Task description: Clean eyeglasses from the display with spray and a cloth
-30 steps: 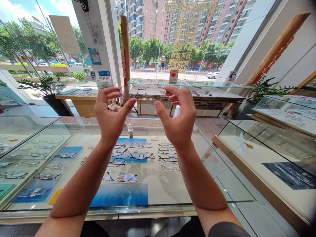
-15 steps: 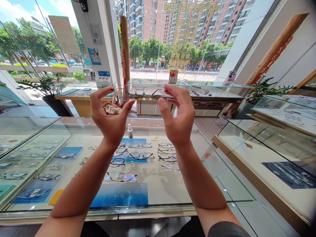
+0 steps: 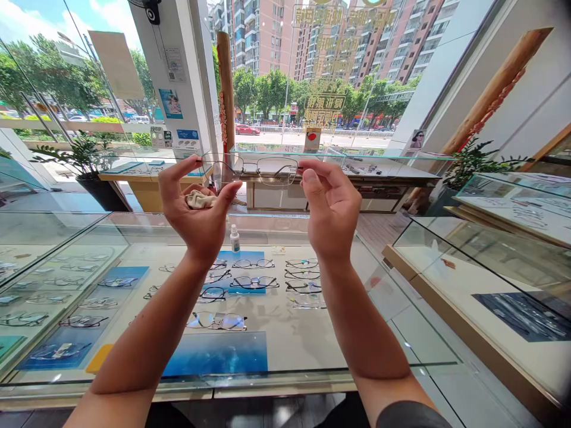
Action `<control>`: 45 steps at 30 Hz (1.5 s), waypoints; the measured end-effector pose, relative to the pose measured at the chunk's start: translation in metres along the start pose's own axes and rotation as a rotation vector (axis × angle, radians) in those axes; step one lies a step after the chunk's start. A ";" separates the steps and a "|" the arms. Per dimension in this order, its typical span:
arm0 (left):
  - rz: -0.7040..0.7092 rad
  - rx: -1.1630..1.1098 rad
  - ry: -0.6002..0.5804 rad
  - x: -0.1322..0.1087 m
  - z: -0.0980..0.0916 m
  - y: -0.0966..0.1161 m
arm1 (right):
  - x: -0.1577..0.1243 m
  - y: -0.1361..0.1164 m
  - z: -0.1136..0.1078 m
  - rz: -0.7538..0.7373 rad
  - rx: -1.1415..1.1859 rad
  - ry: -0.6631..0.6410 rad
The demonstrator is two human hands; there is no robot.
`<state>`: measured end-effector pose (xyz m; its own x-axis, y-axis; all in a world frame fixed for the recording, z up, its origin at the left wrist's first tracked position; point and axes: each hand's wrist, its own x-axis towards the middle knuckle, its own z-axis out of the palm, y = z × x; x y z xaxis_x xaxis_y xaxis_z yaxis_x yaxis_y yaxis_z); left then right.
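Note:
A pair of thin-rimmed eyeglasses point(image 3: 277, 171) is held up in front of me at about counter-edge height, between both hands. My left hand point(image 3: 193, 223) is curled with its index fingertip at the left end of the frame, the thumb stretched below the left lens. Bunched in the same palm is a beige cloth point(image 3: 200, 200), partly covered by the thumb. My right hand point(image 3: 333, 217) is closed with thumb and index finger pinching the right end of the frame. Below, a small white bottle point(image 3: 235, 239) stands on the glass display counter point(image 3: 303, 351).
Rows of glasses point(image 3: 254, 282) lie inside the counter, some on blue sheets point(image 3: 218, 353). Another glass case point(image 3: 499, 261) stands at right. Beyond are a far showcase point(image 3: 285, 196), potted plants point(image 3: 89, 160), wooden poles point(image 3: 225, 89) and a large window.
My right hand has moved slightly right, and its thumb has come up to the index finger at the frame's end. The eyeglasses have turned a little. The left hand has shifted slightly left.

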<state>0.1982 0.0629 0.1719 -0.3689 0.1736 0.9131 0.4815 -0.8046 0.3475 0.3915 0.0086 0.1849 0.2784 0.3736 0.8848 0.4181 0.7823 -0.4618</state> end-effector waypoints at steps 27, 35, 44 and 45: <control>-0.035 -0.140 -0.029 -0.012 0.004 0.007 | 0.008 0.005 0.000 0.282 0.524 -0.005; -0.066 -0.215 -0.107 -0.010 0.004 0.004 | 0.004 0.003 0.002 0.265 0.524 0.004; -0.140 -0.327 -0.174 -0.006 0.000 0.008 | 0.008 0.005 0.000 0.301 0.415 -0.001; -0.143 -0.340 -0.171 -0.005 -0.001 0.009 | 0.009 0.006 0.000 0.308 0.405 -0.010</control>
<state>0.2037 0.0546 0.1699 -0.2614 0.3667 0.8929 0.1342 -0.9022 0.4098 0.3959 0.0165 0.1899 0.3265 0.6205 0.7130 -0.0518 0.7649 -0.6420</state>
